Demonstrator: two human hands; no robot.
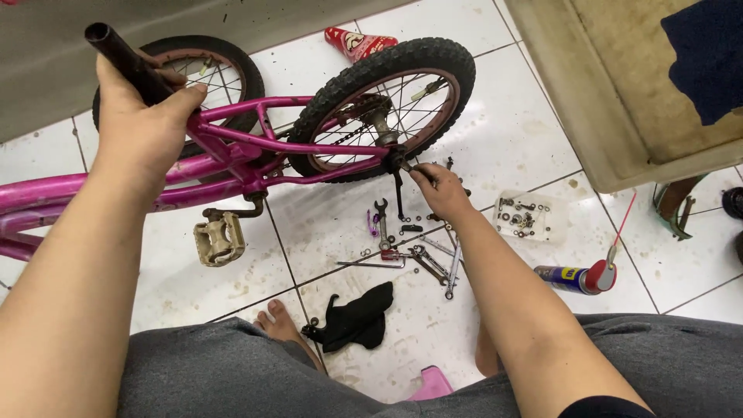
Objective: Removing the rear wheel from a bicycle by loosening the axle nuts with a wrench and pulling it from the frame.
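Grey shorts [232,371] cover my lap at six o'clock, and a black rag [357,316] lies on the tiled floor [511,139] just ahead of them. Wrenches [422,259] are scattered past the rag, within easy reach, with a clear tray of nuts [528,217] at two o'clock of them and a spray can [576,277] at three. My right hand [437,190] pinches shut on the rear axle nut [404,161], fingertips meeting at the hub of the rear wheel [387,104]. My left hand [147,128], at ten o'clock, is clamped round the black seat tube [128,58], steadying the pink bike frame [232,151] so it doesn't roll. A beige pedal [219,238] hangs below the frame.
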